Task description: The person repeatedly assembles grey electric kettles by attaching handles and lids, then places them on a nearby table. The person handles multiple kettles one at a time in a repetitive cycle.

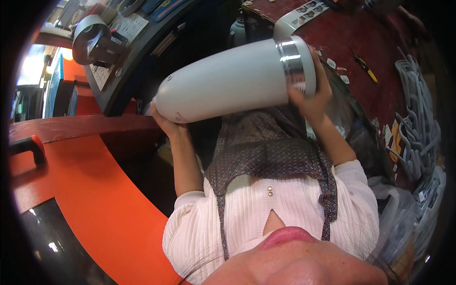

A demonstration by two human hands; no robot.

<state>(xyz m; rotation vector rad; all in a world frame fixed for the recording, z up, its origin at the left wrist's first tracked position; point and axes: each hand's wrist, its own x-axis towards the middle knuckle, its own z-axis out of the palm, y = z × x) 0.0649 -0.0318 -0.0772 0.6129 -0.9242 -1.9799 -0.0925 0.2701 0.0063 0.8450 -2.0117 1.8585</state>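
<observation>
In the head view, a pale grey canister (228, 80) is held aloft sideways beyond the apron (266, 154), grasped at its left end by the left hand (168, 126) and at its right by the right hand (317, 102). The silver band (286, 53) appears already fitted; remaining work cannot be judged. The canister's far side is hidden.

Head-worn left fisheye, facing down; left hand (168, 125), right hand (315, 102) near.

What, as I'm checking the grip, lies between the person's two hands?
In the head view, the pale cylinder lies between them, tilted: left hand at its rounded end, right hand at its silver-banded end.
</observation>
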